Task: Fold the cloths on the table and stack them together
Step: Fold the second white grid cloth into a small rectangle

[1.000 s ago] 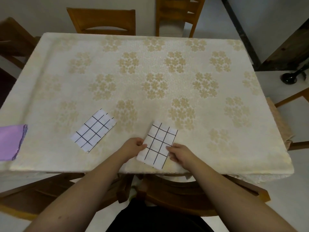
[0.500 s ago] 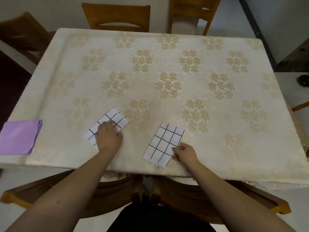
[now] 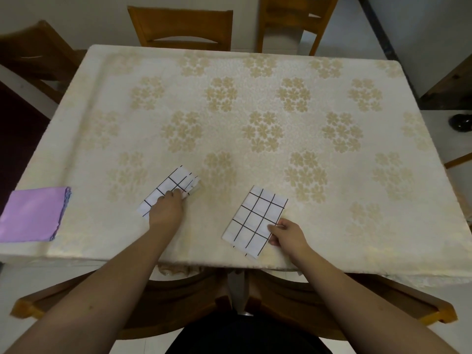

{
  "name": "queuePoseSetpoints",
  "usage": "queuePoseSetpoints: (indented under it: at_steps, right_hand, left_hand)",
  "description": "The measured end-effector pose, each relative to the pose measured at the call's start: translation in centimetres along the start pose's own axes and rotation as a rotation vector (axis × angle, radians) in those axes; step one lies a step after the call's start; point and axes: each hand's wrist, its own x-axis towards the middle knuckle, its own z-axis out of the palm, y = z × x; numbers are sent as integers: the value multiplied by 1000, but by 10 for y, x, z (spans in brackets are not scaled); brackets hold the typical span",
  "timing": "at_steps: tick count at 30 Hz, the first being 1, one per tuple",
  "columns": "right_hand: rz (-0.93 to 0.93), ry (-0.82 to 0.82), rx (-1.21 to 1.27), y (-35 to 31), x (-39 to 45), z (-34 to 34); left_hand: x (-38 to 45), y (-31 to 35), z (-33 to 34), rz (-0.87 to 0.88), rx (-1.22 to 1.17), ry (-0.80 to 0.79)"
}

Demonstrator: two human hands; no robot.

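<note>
Our left hand [image 3: 167,209] lies on top of the left checked cloth [image 3: 169,191], fingers curled over its far end and gripping it, so the folded layers fan a little at that corner. Our right hand [image 3: 287,235] pinches the near right edge of the right checked cloth [image 3: 255,221], thumb on top and fingers tucked under. Both folded cloths sit near the front edge of the table [image 3: 255,98], well apart, with the left one to the left of the right one. The left cloth's long axis runs diagonally away to the right; the right one tilts the same way, only steeper. We judge stacking comes next, and either hand could carry its cloth across. A folded purple cloth [image 3: 33,213] lies far left of both, nearer our left hand
</note>
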Motion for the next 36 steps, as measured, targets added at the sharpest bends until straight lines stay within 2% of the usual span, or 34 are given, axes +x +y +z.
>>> queuePoseSetpoints:
  at_steps: [5,8,10,13,15,18,20,22,23,26,28,33,36]
  right_hand:
    - [24,16,30,3,-1,4]
    - [22,20,32,8,1,4]
    - [28,20,21,8,1,3]
    - [34,5,58,8,0,-1]
    - [37,-22,105,9,0,-6]
    - [64,-96,199,14,0,-14]
    - [102,-134,276,15,-1,-18]
    - [147,-163,299,15,-4,-21]
    - [175,-169,307,15,-5,-22]
    - [257,-152,366,21,-1,-23]
    - [298,-137,432,22,-1,-22]
    - [295,-119,418,23,-1,-23]
    - [248,-143,397,22,-4,-23]
  left_hand:
    - [2,17,-24,74,-53,5]
    - [-4,49,-38,251,-71,87]
    - [-7,71,-45,376,-234,131]
    - [-5,94,-50,701,-473,212]
    - [-5,102,-50,775,-580,179]
    - [-12,109,-51,639,-734,-43]
    - [-15,112,-48,505,-810,-285]
    - [-17,113,-39,294,-936,-544]
    - [-17,111,-33,207,-931,-620]
    - [-17,107,-15,87,-848,-740]
    - [-22,111,-12,-10,-933,-792]
    - [-28,118,-5,36,-849,-505]
    - [-32,123,1,29,-901,-529]
